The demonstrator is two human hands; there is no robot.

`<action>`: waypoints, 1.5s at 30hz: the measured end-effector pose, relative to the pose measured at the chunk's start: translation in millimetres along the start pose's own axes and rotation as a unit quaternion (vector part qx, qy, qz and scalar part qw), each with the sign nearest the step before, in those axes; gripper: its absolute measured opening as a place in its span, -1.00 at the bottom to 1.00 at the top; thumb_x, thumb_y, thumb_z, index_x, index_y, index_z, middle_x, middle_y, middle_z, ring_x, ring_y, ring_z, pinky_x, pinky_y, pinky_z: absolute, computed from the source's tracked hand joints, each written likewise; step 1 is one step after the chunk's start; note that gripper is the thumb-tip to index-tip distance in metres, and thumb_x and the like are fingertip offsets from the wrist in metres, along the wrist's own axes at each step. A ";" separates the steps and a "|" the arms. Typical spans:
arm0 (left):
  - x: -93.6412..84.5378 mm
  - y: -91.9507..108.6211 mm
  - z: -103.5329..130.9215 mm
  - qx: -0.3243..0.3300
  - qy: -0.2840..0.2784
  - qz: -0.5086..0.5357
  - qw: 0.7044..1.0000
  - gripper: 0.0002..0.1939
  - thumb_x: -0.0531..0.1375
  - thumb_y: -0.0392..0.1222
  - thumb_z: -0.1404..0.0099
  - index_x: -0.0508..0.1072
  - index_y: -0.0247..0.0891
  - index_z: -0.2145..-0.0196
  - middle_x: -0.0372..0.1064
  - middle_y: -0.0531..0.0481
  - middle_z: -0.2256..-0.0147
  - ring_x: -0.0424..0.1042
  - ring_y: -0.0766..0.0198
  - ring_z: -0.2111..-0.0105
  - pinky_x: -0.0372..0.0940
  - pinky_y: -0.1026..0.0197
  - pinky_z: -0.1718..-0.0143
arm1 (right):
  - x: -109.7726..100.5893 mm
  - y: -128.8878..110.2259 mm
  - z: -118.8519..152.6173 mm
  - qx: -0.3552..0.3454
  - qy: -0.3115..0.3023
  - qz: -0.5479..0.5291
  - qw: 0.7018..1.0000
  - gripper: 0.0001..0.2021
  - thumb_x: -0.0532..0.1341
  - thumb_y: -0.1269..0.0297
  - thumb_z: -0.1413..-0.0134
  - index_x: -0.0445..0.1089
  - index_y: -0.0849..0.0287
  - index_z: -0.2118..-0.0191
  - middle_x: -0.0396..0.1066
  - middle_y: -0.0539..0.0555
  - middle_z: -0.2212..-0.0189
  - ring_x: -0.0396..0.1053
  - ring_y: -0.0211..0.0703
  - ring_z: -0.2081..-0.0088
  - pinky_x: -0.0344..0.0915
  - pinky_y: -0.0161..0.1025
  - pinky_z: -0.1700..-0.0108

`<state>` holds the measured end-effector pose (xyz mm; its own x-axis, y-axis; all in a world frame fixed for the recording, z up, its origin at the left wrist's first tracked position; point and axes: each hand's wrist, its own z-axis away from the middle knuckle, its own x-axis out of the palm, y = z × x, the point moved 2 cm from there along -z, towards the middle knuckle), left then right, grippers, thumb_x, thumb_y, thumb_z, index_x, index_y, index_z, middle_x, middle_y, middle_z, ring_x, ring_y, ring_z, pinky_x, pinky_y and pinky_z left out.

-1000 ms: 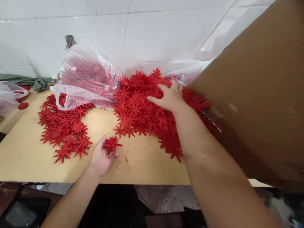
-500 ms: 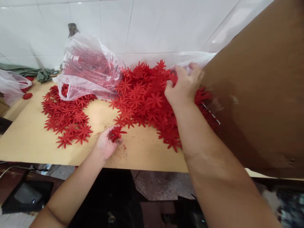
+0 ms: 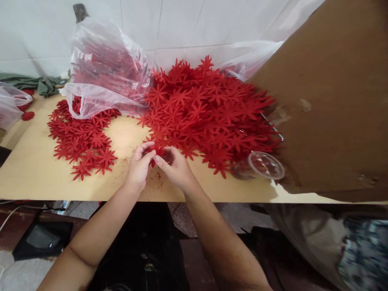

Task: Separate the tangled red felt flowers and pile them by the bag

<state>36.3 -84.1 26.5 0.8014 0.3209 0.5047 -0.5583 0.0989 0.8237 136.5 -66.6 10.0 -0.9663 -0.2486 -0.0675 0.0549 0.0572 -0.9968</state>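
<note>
Close together near the table's front edge, my left hand and my right hand both have their fingers closed on a red flower-shaped cutout. Its petals show between my fingertips, though part of it is covered by them. Just beyond my hands spreads a large pile of matching red cutouts. A smaller pile of the same red cutouts lies to the left. Small red crumbs are scattered on the tabletop below my fingers.
A clear plastic bag full of red pieces leans by the tiled wall. At right stand a clear plastic cup, lying on its side, and a large brown board. Green cloth lies at the far left of the wooden table.
My right hand has come from the large pile at right to meet my left hand at the flower cutout. The plastic cup, previously hidden by my arm, now shows.
</note>
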 end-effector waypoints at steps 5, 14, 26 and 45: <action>-5.6 -2.3 0.3 0.069 -0.019 -0.023 0.997 -0.83 0.07 -0.22 -0.20 0.43 -0.25 0.30 0.36 0.02 0.24 0.30 0.38 0.18 0.14 0.27 0.03 | 1.0 0.7 -1.9 0.067 -0.012 -0.150 0.986 -0.60 0.34 0.06 0.34 0.25 0.14 0.36 0.35 -0.03 0.40 0.33 -0.33 0.43 0.34 -0.29 0.37; -12.0 -3.1 -0.1 0.036 -0.004 -0.091 0.995 -0.72 0.15 -0.40 -0.07 0.39 -0.24 0.22 0.34 0.02 0.22 0.30 0.36 0.21 0.19 0.22 0.07 | 5.9 8.0 1.8 0.059 0.001 -0.209 0.976 -0.68 0.27 -0.02 0.21 0.33 0.11 0.40 0.37 -0.05 0.44 0.33 -0.29 0.38 0.32 -0.28 0.31; -18.2 -7.9 1.0 -0.004 -0.076 -0.121 0.990 -0.76 0.21 -0.29 -0.07 0.38 -0.29 0.24 0.35 -0.01 0.26 0.31 0.37 0.28 0.21 0.22 0.13 | -2.0 11.5 -3.7 0.040 0.092 -0.130 0.986 -0.72 0.34 0.16 0.34 0.29 0.16 0.47 0.30 -0.11 0.61 0.25 -0.38 0.59 0.24 -0.36 0.54; -18.0 -8.8 -9.2 0.017 -0.024 -0.168 0.985 -0.96 0.14 -0.30 -0.10 0.30 -0.29 0.46 0.29 0.10 0.53 0.25 0.44 0.56 0.14 0.33 0.51 | -13.1 -8.0 13.5 -0.147 0.161 0.088 0.972 -0.68 0.25 0.16 0.10 0.27 0.12 0.19 0.25 0.11 0.21 0.28 -0.18 0.22 0.31 -0.16 0.18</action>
<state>24.8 -82.1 7.9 0.9495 0.2301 0.2135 -0.2534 0.1601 0.9540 152.1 -76.8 18.3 -0.9796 0.1035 -0.1722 0.1982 0.3569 -0.9129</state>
